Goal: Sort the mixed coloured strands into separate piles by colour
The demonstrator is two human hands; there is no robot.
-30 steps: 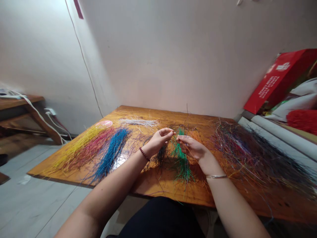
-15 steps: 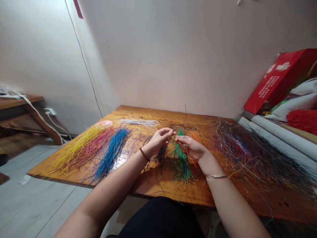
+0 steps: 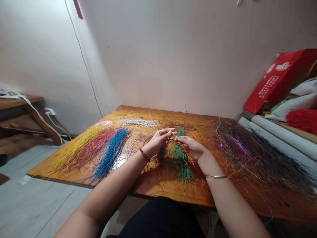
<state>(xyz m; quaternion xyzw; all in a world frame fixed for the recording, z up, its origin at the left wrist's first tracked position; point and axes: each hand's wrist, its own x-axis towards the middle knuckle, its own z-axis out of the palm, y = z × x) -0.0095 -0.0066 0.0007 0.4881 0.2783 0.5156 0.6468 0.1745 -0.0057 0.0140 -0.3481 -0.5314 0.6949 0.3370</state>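
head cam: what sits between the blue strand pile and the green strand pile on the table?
In the head view, the left hand and a dark strand pile beneath it lie between the blue strand pile and the green strand pile.

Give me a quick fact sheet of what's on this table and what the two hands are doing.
surface: wooden table set against a plain wall
left hand: raised over the table, fingertips pinched, meeting the right hand
right hand: fingertips pinched, an orange strand trailing from it
sorted piles: yellow strands, pink strands, blue strands, white strands, green strands
unsorted: mixed tangle on the person's right
beside table: red box
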